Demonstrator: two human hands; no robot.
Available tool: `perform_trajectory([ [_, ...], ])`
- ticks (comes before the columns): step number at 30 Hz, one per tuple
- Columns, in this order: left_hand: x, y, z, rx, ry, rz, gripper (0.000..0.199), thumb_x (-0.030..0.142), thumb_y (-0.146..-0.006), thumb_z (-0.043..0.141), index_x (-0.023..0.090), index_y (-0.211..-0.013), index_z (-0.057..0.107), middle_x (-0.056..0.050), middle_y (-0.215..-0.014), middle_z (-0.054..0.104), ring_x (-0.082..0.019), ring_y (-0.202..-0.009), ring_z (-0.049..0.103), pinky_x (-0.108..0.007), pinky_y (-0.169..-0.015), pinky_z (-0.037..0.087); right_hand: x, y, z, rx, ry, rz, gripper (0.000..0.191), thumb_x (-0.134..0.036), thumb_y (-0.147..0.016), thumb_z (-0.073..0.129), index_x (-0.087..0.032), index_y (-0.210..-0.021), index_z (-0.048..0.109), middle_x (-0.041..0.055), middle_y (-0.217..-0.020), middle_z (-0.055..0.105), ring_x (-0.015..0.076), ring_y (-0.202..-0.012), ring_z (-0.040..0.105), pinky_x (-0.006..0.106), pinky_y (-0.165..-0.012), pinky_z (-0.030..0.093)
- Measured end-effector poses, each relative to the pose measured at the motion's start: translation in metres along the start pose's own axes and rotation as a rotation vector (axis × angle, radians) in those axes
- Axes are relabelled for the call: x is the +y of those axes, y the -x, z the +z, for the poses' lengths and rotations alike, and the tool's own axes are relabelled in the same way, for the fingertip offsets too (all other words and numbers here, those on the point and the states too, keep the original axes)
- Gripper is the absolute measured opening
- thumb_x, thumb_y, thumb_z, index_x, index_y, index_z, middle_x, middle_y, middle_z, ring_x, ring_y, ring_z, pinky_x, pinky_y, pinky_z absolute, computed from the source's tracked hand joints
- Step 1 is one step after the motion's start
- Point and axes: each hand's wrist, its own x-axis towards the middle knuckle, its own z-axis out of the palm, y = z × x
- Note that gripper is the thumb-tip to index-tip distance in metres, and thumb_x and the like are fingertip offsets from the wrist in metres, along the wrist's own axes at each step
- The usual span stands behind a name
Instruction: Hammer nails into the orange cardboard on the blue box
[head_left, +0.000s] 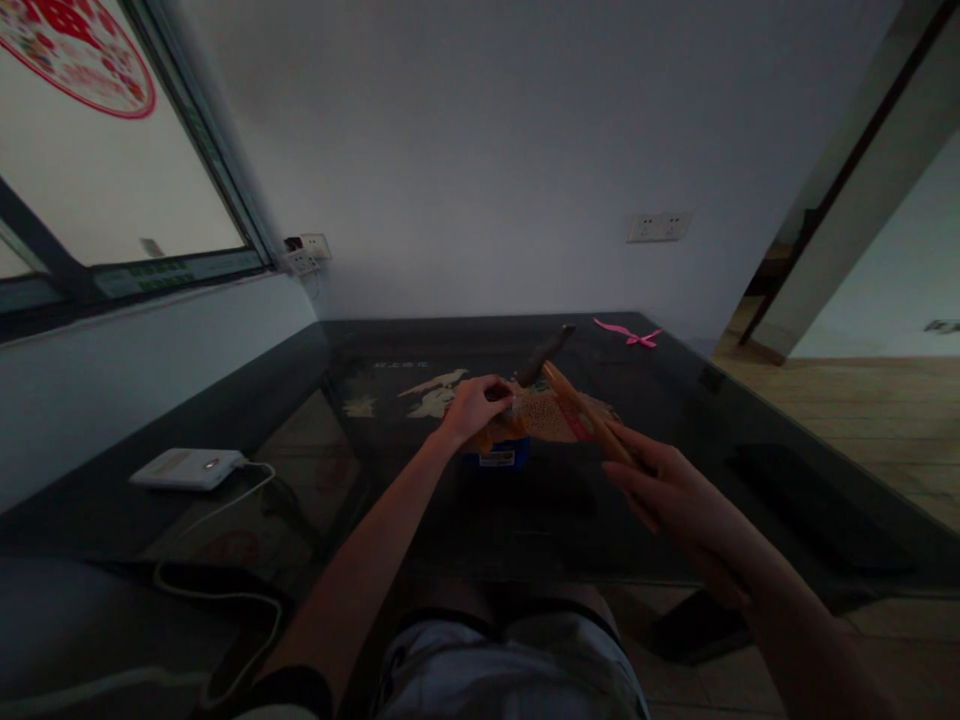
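Observation:
My right hand (660,472) is closed around a long, orange-brown, wooden-looking tool (581,410), which slants up and to the left; its exact kind is unclear. My left hand (478,405) has its fingers curled in a pinch, and what they hold is too dim to make out. Below those fingers is a blue object (501,455) with a white label, with something orange-yellow (504,430) above it. Between the hands lies a tan, grainy-looking patch or packet (541,414) with a red strip. Behind it a dark handle-like object (545,355) sticks up at a slant.
On the dark glossy table (450,530), a white power bank-like box (191,468) with a cable lies left. A pink ribbon-like item (634,334) rests at the back right. A dark flat object (817,505) lies near the right edge. The wall (480,180) stands behind.

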Motion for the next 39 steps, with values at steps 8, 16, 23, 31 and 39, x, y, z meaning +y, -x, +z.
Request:
perform_trajectory([
  [8, 0.036, 0.014, -0.027, 0.129, -0.236, 0.212, 0.029, 0.027, -0.076, 0.062, 0.018, -0.104, 0.059, -0.008, -0.108, 0.061, -0.020, -0.106, 0.054, -0.035, -0.094, 0.040, 0.046, 0.022, 0.004, 0.131, -0.296, 0.022, 0.061, -0.035, -0.080, 0.059, -0.017, -0.135, 0.038, -0.0093, -0.048, 0.039, 0.0035, -0.033, 0.031, 0.015, -0.032, 0.022],
  [16, 0.067, 0.121, -0.002, -0.408, -0.421, 0.145, 0.019, 0.032, -0.081, 0.055, 0.022, -0.097, 0.060, -0.004, -0.096, 0.064, -0.018, -0.089, 0.059, -0.029, -0.081, 0.042, 0.093, 0.051, 0.028, 0.314, -0.702, 0.106, 0.054, -0.033, -0.070, 0.071, -0.023, -0.120, 0.054, -0.0021, -0.062, 0.056, -0.0006, -0.029, 0.029, 0.013, -0.029, 0.020],
  [23, 0.042, 0.140, 0.024, -0.500, -0.505, 0.082, 0.017, 0.032, -0.081, 0.058, 0.021, -0.094, 0.056, -0.002, -0.096, 0.060, -0.016, -0.088, 0.057, -0.027, -0.075, 0.042, 0.107, 0.054, 0.033, 0.366, -0.821, 0.095, 0.048, -0.032, -0.071, 0.071, -0.026, -0.117, 0.058, -0.0053, -0.054, 0.048, 0.0002, -0.030, 0.028, 0.013, -0.028, 0.022],
  [31, 0.035, 0.133, 0.034, -0.516, -0.607, 0.117, 0.008, 0.023, -0.085, 0.051, 0.017, -0.085, 0.056, -0.005, -0.088, 0.062, -0.018, -0.084, 0.058, -0.029, -0.077, 0.043, 0.112, 0.051, 0.031, 0.400, -0.873, 0.117, 0.058, -0.030, -0.069, 0.072, -0.024, -0.123, 0.051, -0.0072, -0.052, 0.045, 0.0006, -0.030, 0.029, 0.012, -0.028, 0.022],
  [39, 0.059, 0.124, -0.003, -0.346, -0.173, 0.074, 0.012, 0.021, -0.085, 0.050, 0.020, -0.087, 0.062, -0.002, -0.090, 0.066, -0.012, -0.083, 0.060, -0.021, -0.076, 0.046, 0.113, 0.050, 0.032, 0.368, -0.877, 0.107, 0.052, -0.029, -0.072, 0.071, -0.025, -0.121, 0.053, -0.0067, -0.054, 0.045, 0.0011, -0.032, 0.030, 0.013, -0.029, 0.022],
])
